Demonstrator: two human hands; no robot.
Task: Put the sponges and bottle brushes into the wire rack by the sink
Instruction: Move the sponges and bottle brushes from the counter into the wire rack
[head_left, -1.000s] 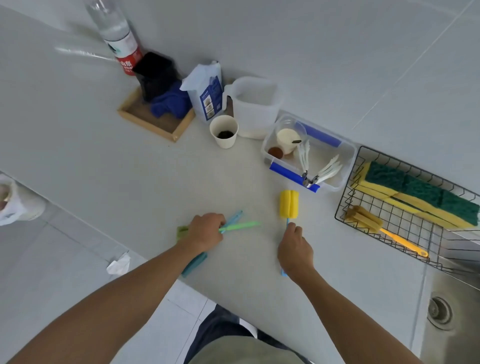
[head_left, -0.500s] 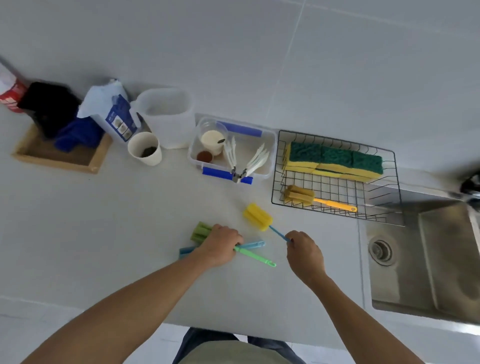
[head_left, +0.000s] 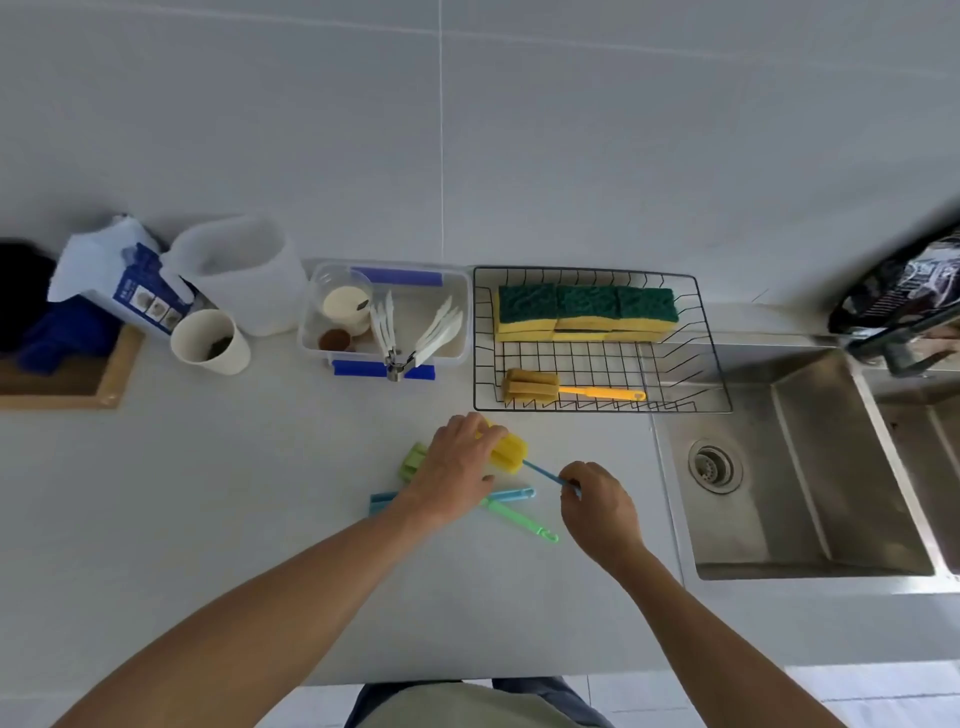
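A bottle brush with a yellow sponge head (head_left: 510, 453) and a thin blue handle lies low over the counter, just in front of the wire rack (head_left: 723, 385). My right hand (head_left: 597, 501) pinches the handle's end. My left hand (head_left: 456, 467) has its fingers closed on the yellow head. Partly under my left hand lie a green brush (head_left: 519, 519) and a light blue brush (head_left: 511, 493), crossed on the counter. In the rack, green-and-yellow sponges (head_left: 587, 312) stand in a row at the back and an orange-handled brush (head_left: 571, 389) lies at the front.
A steel sink (head_left: 805, 467) adjoins the rack on the right. Left of the rack stand a clear box with blue clips (head_left: 457, 291), a paper cup (head_left: 210, 340), a white pitcher (head_left: 239, 275), a blue-and-white bag (head_left: 124, 280) and a wooden tray (head_left: 78, 384).
My left hand has let go of the green brush and moved right onto the yellow sponge head. My right hand has kept its hold on the blue handle.
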